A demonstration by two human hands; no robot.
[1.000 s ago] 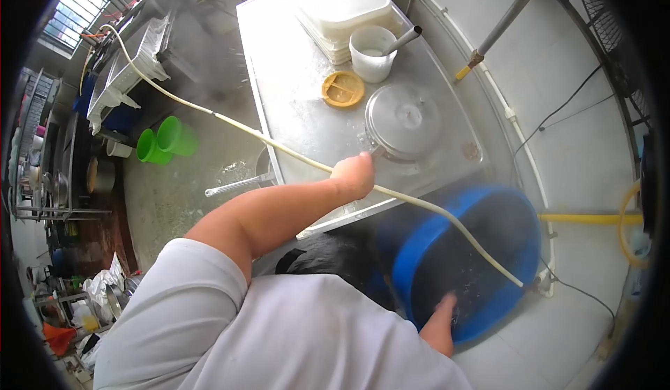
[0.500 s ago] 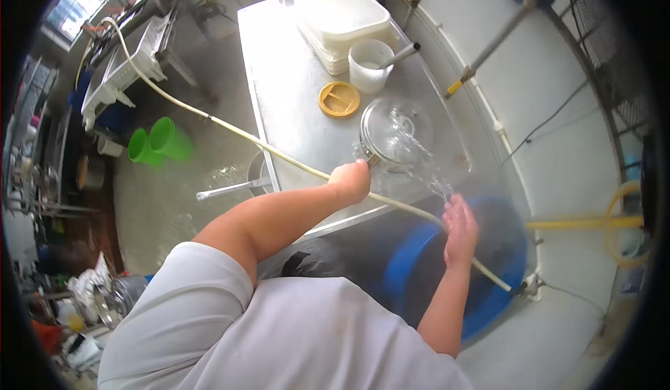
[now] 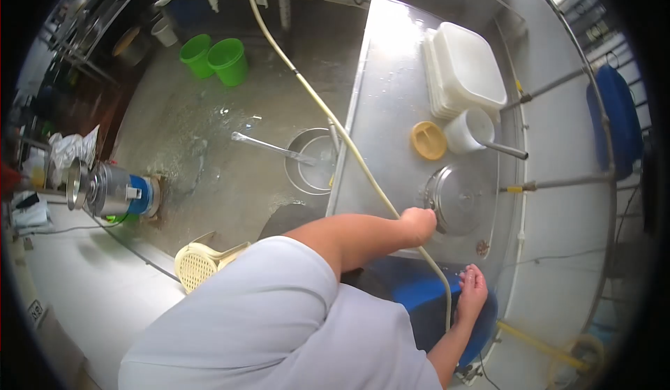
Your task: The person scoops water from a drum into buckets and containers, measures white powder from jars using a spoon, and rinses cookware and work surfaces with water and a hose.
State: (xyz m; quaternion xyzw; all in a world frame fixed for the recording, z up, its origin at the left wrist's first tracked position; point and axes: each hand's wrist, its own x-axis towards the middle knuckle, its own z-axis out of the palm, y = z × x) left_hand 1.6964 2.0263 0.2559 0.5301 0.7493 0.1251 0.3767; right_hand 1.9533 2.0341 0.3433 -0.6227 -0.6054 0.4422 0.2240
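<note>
My left hand (image 3: 418,226) is closed round the handle of a round stainless-steel pot (image 3: 464,200) on the metal worktop (image 3: 394,111). Its wet, shiny round face points up; I cannot tell whether that is a lid or the base. Over the rim of a blue tub (image 3: 483,341), my right hand (image 3: 472,291) is raised with loosely curved fingers and holds nothing visible. A pale hose (image 3: 364,168) runs across the worktop, past my left wrist and down into the tub.
Beyond the pot are a yellow lid (image 3: 428,141), a white container (image 3: 469,130) with a grey handle, and stacked white trays (image 3: 471,65). A steel pan (image 3: 307,177) and green buckets (image 3: 228,62) stand on the wet floor. Pipes (image 3: 555,182) line the right wall.
The splash of water between my right hand and the pot is gone. The view has swung left, so things sit further right. My left hand stays at the pot's handle.
</note>
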